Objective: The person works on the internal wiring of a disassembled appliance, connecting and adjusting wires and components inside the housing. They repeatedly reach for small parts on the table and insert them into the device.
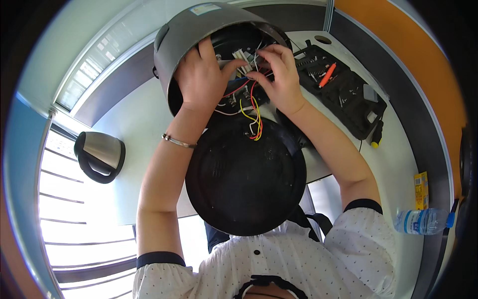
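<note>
A grey appliance housing (174, 45) lies tipped on its side, its open end facing me. My left hand (201, 82) reaches inside it with thumb and fingers apart. The left thumb meets a pale, strip-like part (242, 62) among the wires, while some fingertips are hidden by the housing. Opposite, my right hand (281, 74) pinches a thin white wire (256, 60) between thumb and forefinger. Red, yellow and white wires (256, 117) hang from the opening. They droop over a round black base cover (244, 174), which sits in front of the housing toward my body.
An open black tool case (356, 107) at right holds bits and an orange-red tool (327, 75). Beside it lies a yellow-black screwdriver (377, 134). A steel kettle (102, 155) stands left. A water bottle (423, 221) and a yellow box (421, 191) lie far right.
</note>
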